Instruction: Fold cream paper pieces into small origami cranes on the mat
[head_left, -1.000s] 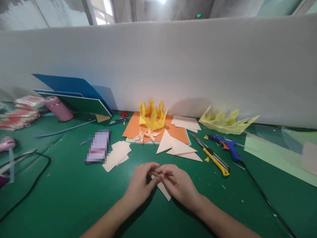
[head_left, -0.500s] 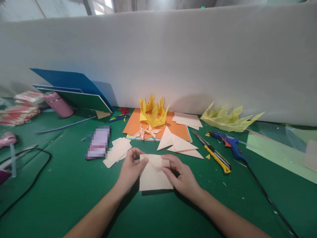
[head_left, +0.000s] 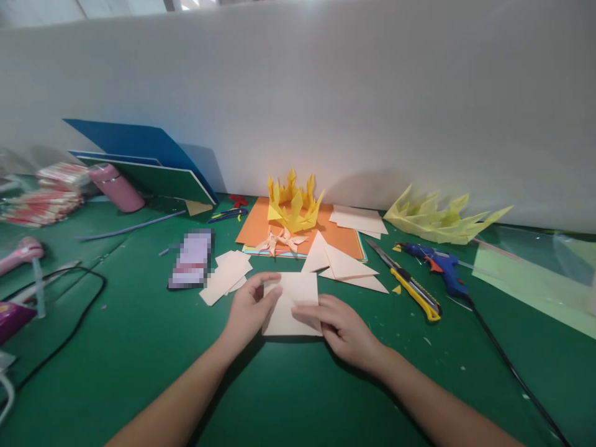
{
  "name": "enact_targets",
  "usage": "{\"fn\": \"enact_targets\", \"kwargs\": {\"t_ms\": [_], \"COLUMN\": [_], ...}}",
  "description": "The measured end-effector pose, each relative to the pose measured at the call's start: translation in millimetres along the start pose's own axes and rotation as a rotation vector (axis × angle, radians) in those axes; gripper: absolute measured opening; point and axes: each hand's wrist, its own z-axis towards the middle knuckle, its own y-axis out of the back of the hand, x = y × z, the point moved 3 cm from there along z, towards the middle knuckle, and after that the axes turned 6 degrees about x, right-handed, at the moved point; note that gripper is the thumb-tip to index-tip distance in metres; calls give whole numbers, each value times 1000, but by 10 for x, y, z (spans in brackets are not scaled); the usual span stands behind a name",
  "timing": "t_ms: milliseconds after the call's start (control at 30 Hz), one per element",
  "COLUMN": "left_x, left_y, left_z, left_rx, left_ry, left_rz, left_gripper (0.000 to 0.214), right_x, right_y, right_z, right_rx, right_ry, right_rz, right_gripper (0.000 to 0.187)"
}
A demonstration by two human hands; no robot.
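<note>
A pale peach paper square (head_left: pixel 298 295) lies on the green mat (head_left: pixel 139 347) in front of me, showing a diagonal crease. My left hand (head_left: pixel 249 307) pinches its left edge, thumb on top. From the right, my right hand (head_left: pixel 342 326) presses fingers flat onto the sheet's lower right part. Just beyond lie folded peach triangles (head_left: pixel 342 267) and a small stack of peach sheets (head_left: pixel 226 279).
Behind the sheet: an orange paper stack (head_left: pixel 254 230) with a yellow folded crown (head_left: pixel 293 205) and small peach flowers (head_left: pixel 282 240). To the right are a yellow utility knife (head_left: pixel 412 288), a blue glue gun (head_left: pixel 440 267) with its cord, and pale yellow folded shapes (head_left: pixel 440 217). A phone (head_left: pixel 192 266) and pink bottle (head_left: pixel 116 186) lie left.
One second ago both hands held the paper folded small between fingertips. It has since been opened into a flat square and now lies on the mat under my fingers. The view shifted slightly.
</note>
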Motion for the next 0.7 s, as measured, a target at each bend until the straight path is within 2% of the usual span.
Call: {"fn": "enact_targets", "kwargs": {"t_ms": [167,333,433,533,700], "left_x": [46,61,53,26,-89], "left_y": [-71,-83,-82,-87,-69], "left_z": [-44,-112,-146,-168,-199], "left_rx": [132,166,170,155,120], "left_ry": [5,6,-31,-97,-203], "left_rz": [-106,-103,-81,-74,-102], "left_gripper": [53,62,60,55,25], "right_x": [-41,-80,-64,-64,-118], "right_y": [-8,34,54,73,66], "right_z": [1,1,9,17,11], "right_rx": [-38,-87,-82,-118,-201], "right_ry": [-19,-47,-69,-171,-344], "right_rz": [51,125,138,191,374], "right_gripper": [49,40,32,24,17]}}
